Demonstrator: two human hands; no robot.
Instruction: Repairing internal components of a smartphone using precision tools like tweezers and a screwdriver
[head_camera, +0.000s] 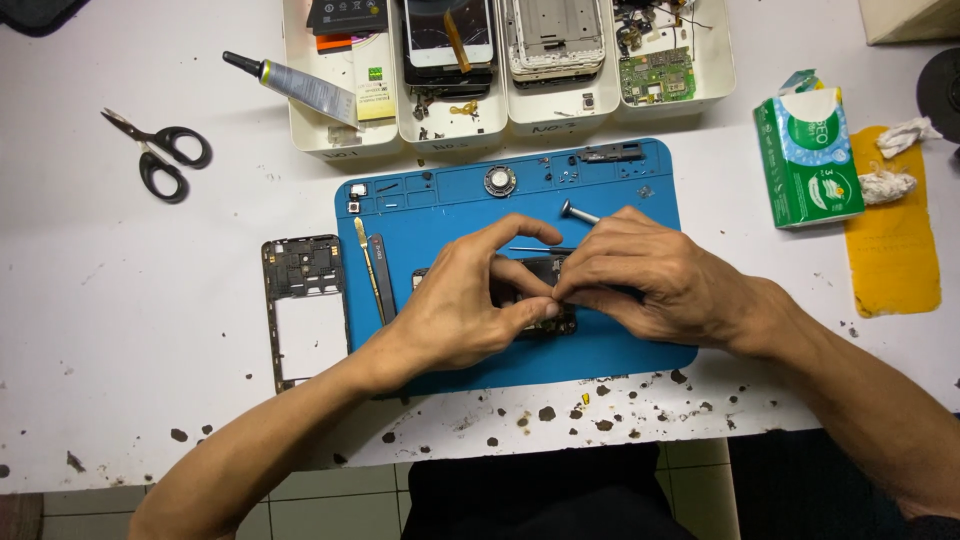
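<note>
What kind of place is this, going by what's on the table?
Probably a phone repair bench. Both hands work on a dark opened phone on a blue repair mat, with trays of phone parts behind and a bare phone frame beside the mat.

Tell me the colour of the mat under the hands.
Blue; the work mat shows plainly in the head view.

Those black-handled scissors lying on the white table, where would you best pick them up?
By the two black loop handles of the black-handled scissors, coming from above on the near side: the loops lie flat and open, while the closed blades point away up-left.
</note>
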